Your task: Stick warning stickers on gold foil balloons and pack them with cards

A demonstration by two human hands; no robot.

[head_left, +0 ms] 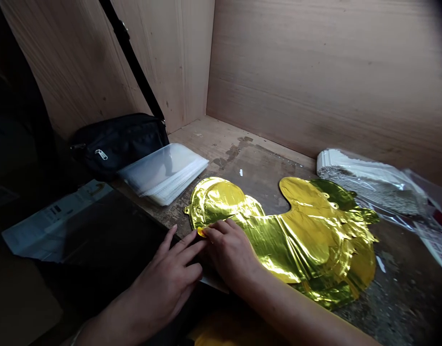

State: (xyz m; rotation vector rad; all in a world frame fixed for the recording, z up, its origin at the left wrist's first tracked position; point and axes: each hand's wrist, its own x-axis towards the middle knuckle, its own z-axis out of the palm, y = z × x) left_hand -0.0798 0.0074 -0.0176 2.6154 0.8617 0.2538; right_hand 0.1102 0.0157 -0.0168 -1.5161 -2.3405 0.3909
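Observation:
Shiny gold foil balloons [274,240] lie flat and overlapping near the front edge of the wooden surface. My right hand [230,250] rests at their near left edge, its fingers closed in a pinch on a small gold tab [202,232] of the foil. Close against it, my left hand [175,271] has its fingers stretched out and apart, fingertips beside that tab. Whether the left fingertips touch the foil I cannot tell. Part of the balloon's edge is hidden beneath my right hand.
A stack of clear plastic sleeves [166,173] lies at the back left, before a black bag [123,142]. Another clear plastic packet [58,216] is at far left. On the right is a plastic-wrapped white bundle [368,180]. Wooden panels [314,72] close off the back.

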